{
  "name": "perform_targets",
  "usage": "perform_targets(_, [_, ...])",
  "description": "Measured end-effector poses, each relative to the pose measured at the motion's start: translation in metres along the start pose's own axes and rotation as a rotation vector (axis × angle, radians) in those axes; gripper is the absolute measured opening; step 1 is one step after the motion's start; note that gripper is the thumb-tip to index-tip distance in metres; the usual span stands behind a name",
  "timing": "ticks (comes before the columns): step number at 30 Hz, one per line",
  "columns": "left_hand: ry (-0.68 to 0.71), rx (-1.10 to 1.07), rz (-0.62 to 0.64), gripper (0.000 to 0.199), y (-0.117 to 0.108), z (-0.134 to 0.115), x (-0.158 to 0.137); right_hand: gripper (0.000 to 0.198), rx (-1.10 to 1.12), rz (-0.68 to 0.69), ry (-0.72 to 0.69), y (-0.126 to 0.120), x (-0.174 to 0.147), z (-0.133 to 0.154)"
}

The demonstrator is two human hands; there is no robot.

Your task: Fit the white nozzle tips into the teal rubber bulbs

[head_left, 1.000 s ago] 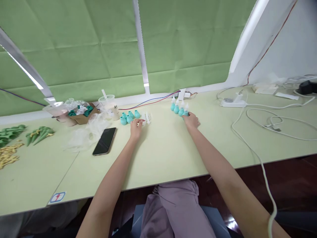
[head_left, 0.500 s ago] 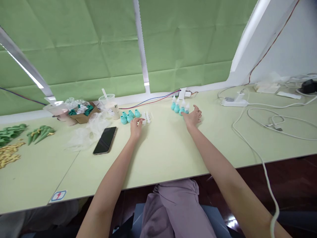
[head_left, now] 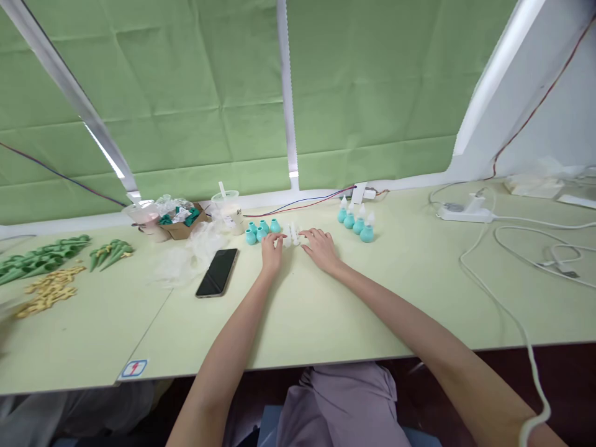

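Small white pieces (head_left: 293, 234) stand in short rows on the table between my two hands. My left hand (head_left: 272, 253) rests at their left side, its fingers bent and slightly apart at the nearest pieces. From the right, my right hand (head_left: 322, 248) reaches to the same pieces, thumb and fingers spread. Whether either hand touches a piece is too small to tell. Behind my left hand is a group of turquoise bulb-shaped bottles (head_left: 251, 236) with open necks. Further right stands a slanting row of turquoise bottles (head_left: 367, 233) with white pointed tips on top.
A black phone (head_left: 217, 273) lies left of my left arm, beside a crumpled clear plastic bag (head_left: 186, 254). Behind are drink cups (head_left: 233, 217) and a cardboard box (head_left: 182, 228). Green cone-shaped pieces (head_left: 110, 253) and yellow bits (head_left: 51, 290) lie far left. A power strip (head_left: 465, 213) with white cables is at right.
My right hand has left the tipped turquoise bottles and moved left to the white pieces. My left hand stays by those pieces. The view has shifted a little to the left.
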State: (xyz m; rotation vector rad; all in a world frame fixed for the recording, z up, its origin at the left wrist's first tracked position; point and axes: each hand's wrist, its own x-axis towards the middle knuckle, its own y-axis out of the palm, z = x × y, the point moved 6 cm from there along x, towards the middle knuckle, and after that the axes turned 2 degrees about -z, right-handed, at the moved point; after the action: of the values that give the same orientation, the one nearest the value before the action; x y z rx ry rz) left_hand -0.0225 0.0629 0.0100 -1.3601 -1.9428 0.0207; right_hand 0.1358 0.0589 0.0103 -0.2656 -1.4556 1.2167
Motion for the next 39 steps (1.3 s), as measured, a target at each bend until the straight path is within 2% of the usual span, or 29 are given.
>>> perform_targets(4, [0.005,-0.003,-0.005,0.026,0.001,-0.001,0.000,0.032,0.036,0.016,-0.013,0.007,0.020,-0.006])
perform_targets(7, [0.020,0.000,-0.011,0.026,0.001,-0.001,0.000,0.022,0.063,0.032,-0.014,0.013,0.030,-0.010])
perform_targets(13, [0.034,0.038,0.006,0.024,0.004,-0.003,-0.001,0.012,0.163,0.031,0.037,0.024,0.030,-0.017])
perform_targets(20, [0.049,0.070,0.035,0.025,0.008,-0.004,-0.002,0.007,0.254,0.006,0.065,0.023,0.028,-0.015])
perform_targets(23, [0.039,0.080,0.027,0.025,0.005,-0.005,-0.002,0.004,0.493,-0.016,0.168,0.025,0.029,-0.022])
perform_targets(27, [0.052,0.087,0.004,0.026,0.002,-0.009,-0.003,0.014,1.051,-0.020,0.415,0.031,0.030,-0.034])
perform_targets(29, [0.075,0.077,0.027,0.025,0.004,-0.013,-0.004,0.019,1.249,0.008,0.478,0.031,0.030,-0.034])
perform_targets(32, [0.074,0.020,0.060,0.023,0.008,-0.017,-0.005,0.023,1.346,0.077,0.481,0.027,0.028,-0.029])
perform_targets(36, [-0.014,-0.117,0.003,0.023,0.007,-0.014,-0.004,0.023,1.371,0.149,0.393,0.030,0.026,-0.019])
perform_targets(39, [-0.079,-0.197,0.008,0.024,0.007,-0.008,-0.001,0.024,1.372,0.160,0.340,0.037,0.026,-0.018])
